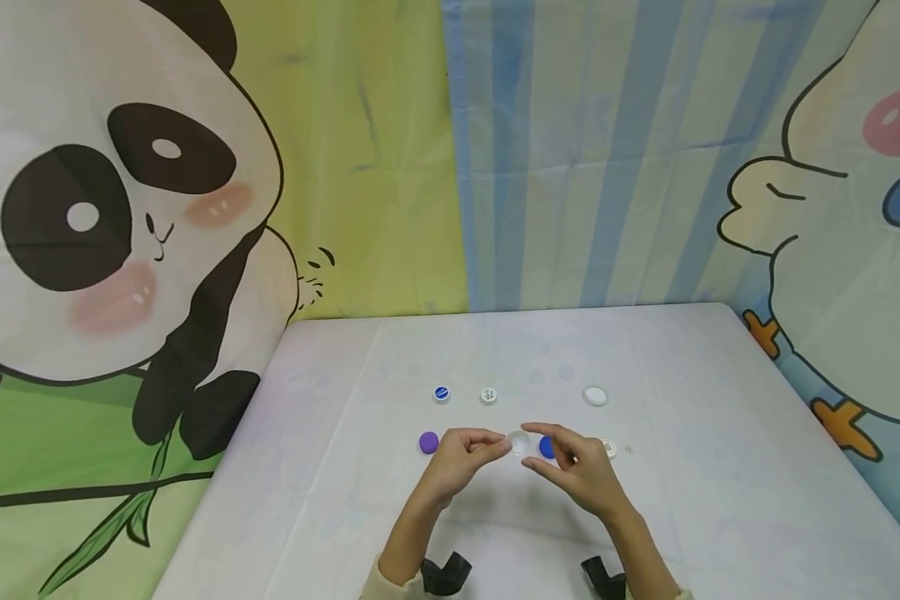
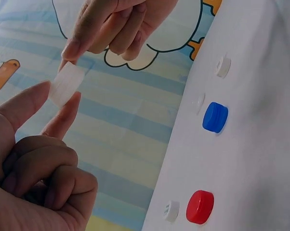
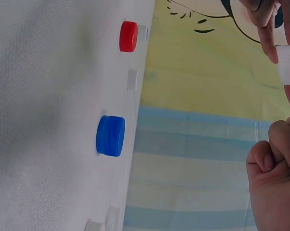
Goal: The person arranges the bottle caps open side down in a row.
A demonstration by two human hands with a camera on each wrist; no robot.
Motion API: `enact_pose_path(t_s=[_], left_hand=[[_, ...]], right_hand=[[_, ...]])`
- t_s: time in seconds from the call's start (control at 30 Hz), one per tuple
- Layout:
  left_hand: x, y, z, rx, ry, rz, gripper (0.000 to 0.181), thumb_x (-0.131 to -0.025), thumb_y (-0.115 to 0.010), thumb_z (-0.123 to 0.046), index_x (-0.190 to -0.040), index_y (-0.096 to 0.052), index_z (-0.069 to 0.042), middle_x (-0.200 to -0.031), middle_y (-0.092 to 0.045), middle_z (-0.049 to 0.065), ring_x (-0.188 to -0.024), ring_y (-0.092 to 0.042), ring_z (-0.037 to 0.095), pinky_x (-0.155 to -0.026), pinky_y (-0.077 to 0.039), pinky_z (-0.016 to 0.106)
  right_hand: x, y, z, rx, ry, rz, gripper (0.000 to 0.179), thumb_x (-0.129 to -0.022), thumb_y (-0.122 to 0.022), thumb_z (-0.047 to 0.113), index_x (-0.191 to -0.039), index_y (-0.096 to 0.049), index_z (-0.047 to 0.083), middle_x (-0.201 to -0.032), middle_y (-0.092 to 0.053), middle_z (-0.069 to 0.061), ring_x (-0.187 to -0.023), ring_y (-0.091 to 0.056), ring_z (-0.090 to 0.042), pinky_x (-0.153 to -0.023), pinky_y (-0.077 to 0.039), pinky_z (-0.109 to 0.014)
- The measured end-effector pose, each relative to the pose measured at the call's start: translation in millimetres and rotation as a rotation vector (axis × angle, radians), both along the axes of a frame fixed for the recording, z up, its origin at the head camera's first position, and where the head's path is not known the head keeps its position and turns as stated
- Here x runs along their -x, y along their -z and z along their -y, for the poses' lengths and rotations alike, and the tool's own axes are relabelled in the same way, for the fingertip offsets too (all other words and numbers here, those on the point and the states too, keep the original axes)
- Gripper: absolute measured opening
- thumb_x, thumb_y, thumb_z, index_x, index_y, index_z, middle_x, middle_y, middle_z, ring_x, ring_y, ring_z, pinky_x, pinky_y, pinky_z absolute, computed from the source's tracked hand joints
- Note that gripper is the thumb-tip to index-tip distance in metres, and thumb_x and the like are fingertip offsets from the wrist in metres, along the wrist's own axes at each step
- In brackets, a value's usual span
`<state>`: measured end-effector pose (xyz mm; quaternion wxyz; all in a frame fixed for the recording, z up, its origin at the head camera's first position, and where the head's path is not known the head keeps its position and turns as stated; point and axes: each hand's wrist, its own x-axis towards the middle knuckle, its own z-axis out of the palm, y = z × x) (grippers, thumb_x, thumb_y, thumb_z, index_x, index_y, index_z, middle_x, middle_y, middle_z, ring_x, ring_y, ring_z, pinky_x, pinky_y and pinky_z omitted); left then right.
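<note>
A whitish, translucent bottle cap [image 1: 519, 443] is held up over the table between the two hands. My left hand [image 1: 461, 458] pinches it by its left side with thumb and index finger, the other fingers folded in. From the right, my right hand [image 1: 579, 468] has its thumb and index finger spread around the same cap, fingertips right at its rim. In the left wrist view the cap [image 2: 67, 84] shows its ridged side. The right wrist view catches only part of the cap [image 3: 287, 65], at the frame's edge. A blue cap [image 1: 546, 447] lies behind the right hand's fingers.
Left of the hands lies a cap [image 1: 428, 442], purple in the head view, red [image 2: 200, 207] in the wrist views. Farther back are a blue-and-white cap [image 1: 441, 394], a small white cap [image 1: 488, 396] and a larger white one [image 1: 595, 396]. Another white cap [image 1: 609, 448] is partly behind the right hand.
</note>
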<state>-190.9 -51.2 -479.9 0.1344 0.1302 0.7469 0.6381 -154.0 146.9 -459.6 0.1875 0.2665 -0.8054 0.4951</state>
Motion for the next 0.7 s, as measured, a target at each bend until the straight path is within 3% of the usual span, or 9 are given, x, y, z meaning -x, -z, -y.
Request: enact_pose_path(t_s=[0.17,0.37,0.53,0.7], left_hand=[[-2.6,-10.6,2.0,0.082,-0.045,-0.105,0.025,-0.078,-0.069,-0.030,-0.095,-0.070,-0.011,-0.057,-0.048,-0.004,-0.057,-0.041,0.004,-0.051,-0.035,0.019],[-15.1,-31.7,3.8,0.141,-0.047,-0.371,0.025,-0.078,-0.070,-0.020,-0.098,-0.069,-0.005,-0.050,-0.035,-0.001,-0.046,-0.026,0.000,-0.041,-0.022,0.017],[-17.8,-31.8,5.0,0.101,-0.012,-0.579,0.021,-0.078,-0.070,-0.014,-0.097,-0.069,-0.006,-0.048,-0.031,0.000,-0.045,-0.021,0.000,-0.039,-0.020,0.017],[-17.1,-29.3,7.4,0.088,0.016,-0.699,0.022,-0.077,-0.069,-0.011,-0.099,-0.069,-0.007,-0.049,-0.033,-0.002,-0.045,-0.021,0.000,-0.041,-0.020,0.013]], right_hand=[[-1.5,-5.4,1.8,-0.017,0.064,0.110,0.033,-0.075,-0.071,0.010,-0.107,-0.064,0.009,-0.050,-0.030,0.004,-0.046,-0.023,0.001,-0.042,-0.026,-0.018],[-1.0,-8.0,3.8,-0.003,0.086,0.276,0.016,-0.081,-0.066,0.013,-0.095,-0.067,0.006,-0.050,-0.030,0.007,-0.043,-0.024,0.002,-0.040,-0.027,-0.018],[3.6,3.2,-0.1,0.063,0.017,0.384,0.015,-0.086,-0.060,0.012,-0.095,-0.066,0.002,-0.053,-0.036,0.007,-0.046,-0.030,0.000,-0.043,-0.032,-0.021],[9.2,18.5,-3.6,0.117,-0.011,0.481,0.019,-0.088,-0.057,0.018,-0.099,-0.066,0.004,-0.065,-0.057,0.005,-0.059,-0.043,-0.005,-0.056,-0.040,-0.024]])
